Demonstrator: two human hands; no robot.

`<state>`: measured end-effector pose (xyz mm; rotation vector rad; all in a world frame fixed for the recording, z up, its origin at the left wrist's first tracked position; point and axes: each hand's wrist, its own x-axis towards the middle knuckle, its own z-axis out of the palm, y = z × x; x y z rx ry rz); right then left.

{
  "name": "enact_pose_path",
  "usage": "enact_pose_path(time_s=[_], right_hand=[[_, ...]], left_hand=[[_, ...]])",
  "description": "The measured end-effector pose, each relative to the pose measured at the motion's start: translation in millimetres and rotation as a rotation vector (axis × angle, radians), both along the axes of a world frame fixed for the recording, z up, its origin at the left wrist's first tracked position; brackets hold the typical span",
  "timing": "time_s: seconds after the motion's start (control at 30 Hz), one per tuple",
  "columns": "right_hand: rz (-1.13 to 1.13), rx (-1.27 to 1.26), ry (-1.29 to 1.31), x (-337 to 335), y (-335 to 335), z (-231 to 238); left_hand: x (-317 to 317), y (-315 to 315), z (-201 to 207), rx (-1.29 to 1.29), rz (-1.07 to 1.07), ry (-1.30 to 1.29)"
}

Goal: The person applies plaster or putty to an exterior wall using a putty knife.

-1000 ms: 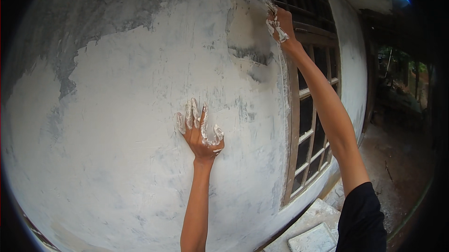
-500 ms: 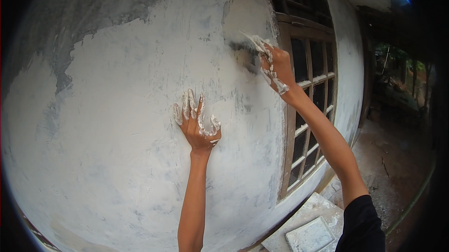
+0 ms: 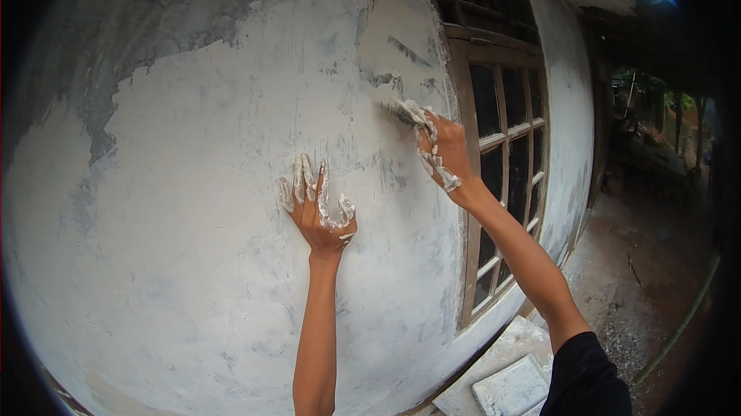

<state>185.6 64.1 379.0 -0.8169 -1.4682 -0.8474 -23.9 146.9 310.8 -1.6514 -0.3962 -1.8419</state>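
In the head view, the left hand (image 3: 320, 223) is planted on the grey-white wall (image 3: 201, 192), palm toward it, fingers fanned and pointing up, thumb bent out to the right side, wide open with no tool in it, white paste (image 3: 323, 183) caked along the fingers. Up and to the right, here's the right hand (image 3: 441, 147), folded tight, gripping what looks like a flat scraper (image 3: 400, 113), paste smeared thickly over the knuckles and down toward the wrist. Most of that scraper is buried in the fingers, so only its dark front portion shows, right up against the wall; whether the whole edge touches, you can't tell. It points up and to the left, away from the fist, its visible length slanting from lower right to upper left. It sits at the lower end of a smooth beige-grey patch (image 3: 395, 18), with a dark diagonal streak (image 3: 409, 51) above it. To the upper left the wall shows bare dark grey (image 3: 174, 26), ragged-edged against the paler coat. Just right of the right hand stands a wooden-framed window (image 3: 485, 99) with dark panes; below, a whitened rectangular slab (image 3: 512, 387) lies near the black sleeve (image 3: 585, 379) of the right arm.
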Motion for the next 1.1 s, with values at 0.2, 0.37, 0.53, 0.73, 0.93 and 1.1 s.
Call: enact_pose_path(time_s=[0.2,0.37,0.53,0.73,0.93,1.1], right_hand=[[-0.186,0.036,0.092,45.2,50.4,34.2],[-0.218,-0.222,0.030,-13.2,50.4,-29.2],[-0.032,0.010,0.034,18.5,0.5,23.1],[-0.243,-0.050,0.022,21.4,72.2,14.2],[-0.039,-0.154,-0.025,-15.1,21.4,-26.0],[-0.121,0.209,0.017,60.8,6.4,62.0]], left_hand=[[17.3,-3.1,0.7,-0.004,-0.043,0.005],[9.6,-1.7,-0.5,-0.001,-0.024,0.006],[7.1,-4.8,1.0,-0.008,0.002,0.023],[19.7,-2.1,-1.7,-0.014,0.001,0.017],[5.1,1.7,-3.2,-0.009,-0.030,-0.007],[11.6,-3.0,-1.4,-0.004,-0.005,0.018]])
